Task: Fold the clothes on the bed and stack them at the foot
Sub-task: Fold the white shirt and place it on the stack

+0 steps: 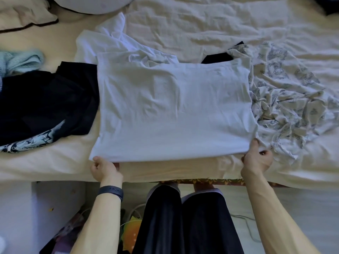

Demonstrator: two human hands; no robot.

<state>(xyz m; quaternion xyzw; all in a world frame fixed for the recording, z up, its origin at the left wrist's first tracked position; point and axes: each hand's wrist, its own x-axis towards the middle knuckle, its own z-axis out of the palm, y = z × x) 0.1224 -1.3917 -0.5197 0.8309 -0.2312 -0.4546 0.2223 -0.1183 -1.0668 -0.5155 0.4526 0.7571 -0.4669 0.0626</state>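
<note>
A white T-shirt (pixel 172 109) lies spread flat on the bed, its hem toward me. My left hand (pixel 104 168) pinches the hem's near left corner. My right hand (pixel 256 159) grips the near right corner, thumb on top of the cloth. A second white garment (pixel 110 43) lies crumpled behind the shirt. Left of it sits a black garment (pixel 45 103) with a pale printed pattern. To the right is a crumpled white garment with grey print (pixel 286 92).
A light blue knit piece (pixel 20 61) lies at the far left. A dark cloth (pixel 220 56) peeks out behind the shirt. The cream bed sheet (pixel 220 21) is rumpled beyond. The bed's near edge (pixel 165 173) runs just in front of my legs.
</note>
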